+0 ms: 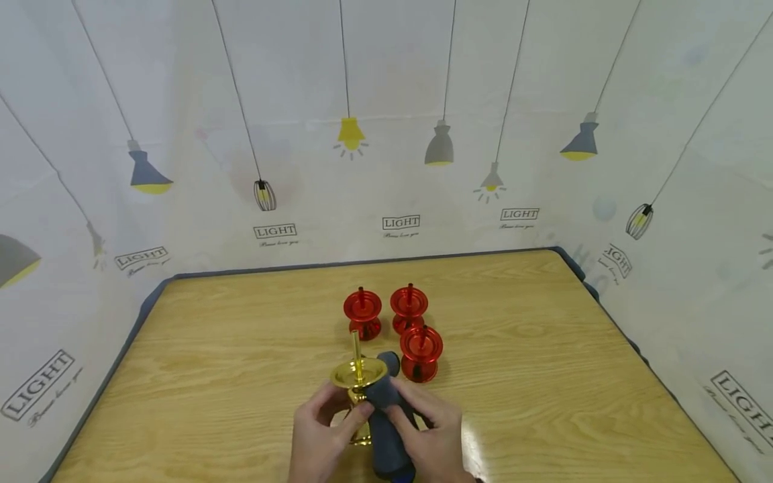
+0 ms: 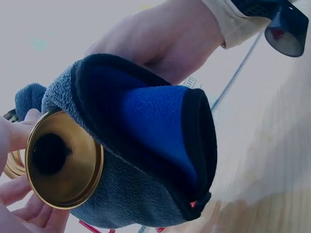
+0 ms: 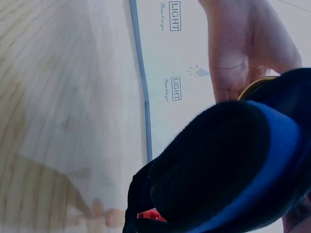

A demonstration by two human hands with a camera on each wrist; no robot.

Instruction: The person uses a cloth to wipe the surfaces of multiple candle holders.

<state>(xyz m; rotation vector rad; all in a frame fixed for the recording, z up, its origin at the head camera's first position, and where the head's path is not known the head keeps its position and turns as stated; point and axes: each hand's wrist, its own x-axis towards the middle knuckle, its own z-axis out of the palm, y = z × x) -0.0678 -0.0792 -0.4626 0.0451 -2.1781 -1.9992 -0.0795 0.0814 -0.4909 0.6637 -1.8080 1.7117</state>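
A shiny gold candle holder (image 1: 359,376) with a thin upright spike stands between my hands above the near part of the table. My left hand (image 1: 326,426) grips its stem, with the thumb in front. In the left wrist view the round hollow underside of the gold candle holder (image 2: 80,182) faces the camera. My right hand (image 1: 431,426) holds a folded grey-blue cloth (image 1: 388,439) against the candle holder's right side, below the dish. Bright blue lining and a dark edge of the cloth (image 2: 150,114) show in the left wrist view. The cloth hides part of the stem.
Beyond the hands, three red candle holders stand close together: one at left (image 1: 362,308), one at back right (image 1: 409,305) and one nearer (image 1: 421,345). They stand on a wooden table (image 1: 229,355), backed by a white lamp-print sheet (image 1: 398,188).
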